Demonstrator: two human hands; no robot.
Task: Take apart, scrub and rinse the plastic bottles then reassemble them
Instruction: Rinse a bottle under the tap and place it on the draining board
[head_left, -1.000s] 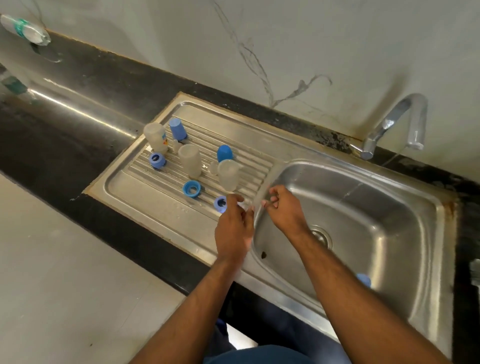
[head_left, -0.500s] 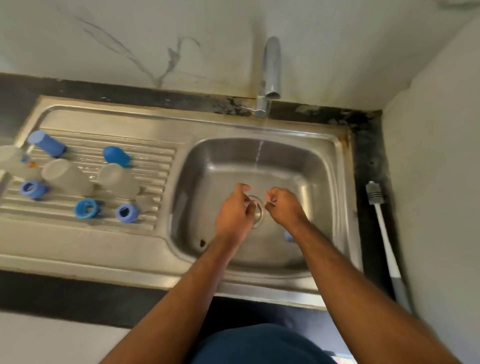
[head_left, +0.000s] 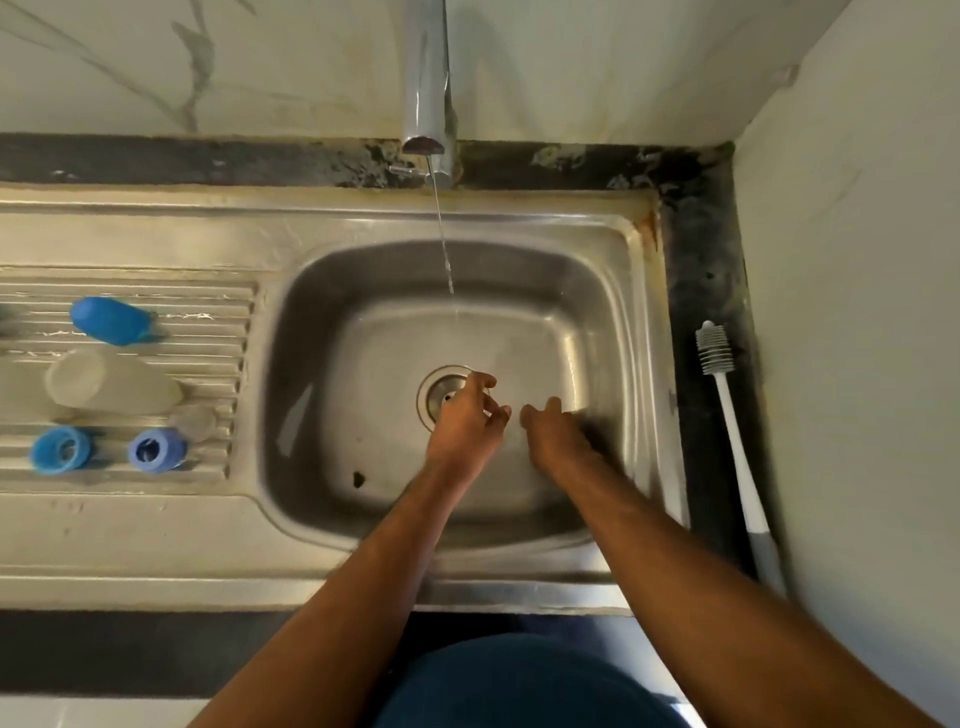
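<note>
Both hands are low inside the steel sink basin (head_left: 311, 364), just right of the drain (head_left: 439, 397). My left hand (head_left: 465, 423) has its fingers curled, and a small pale piece (head_left: 487, 412) seems pinched at its fingertips. My right hand (head_left: 550, 434) is beside it with fingers bent down toward the basin floor, blurred. On the ribbed drainboard (head_left: 218, 312) at the left lie a clear bottle body (head_left: 104, 384), a blue cap (head_left: 111, 321), two blue rings (head_left: 60, 449) (head_left: 156, 449) and a small clear part (head_left: 195, 422).
The tap (head_left: 426, 78) runs a thin stream of water (head_left: 444, 249) into the back of the basin. A white bottle brush (head_left: 727, 415) lies on the dark counter strip right of the sink, against the wall. A dark speck (head_left: 358, 479) sits on the basin floor.
Both hands have moved from the drainboard's edge into the basin and then right past the drain. The view has swung right and closer, so fewer bottle parts show.
</note>
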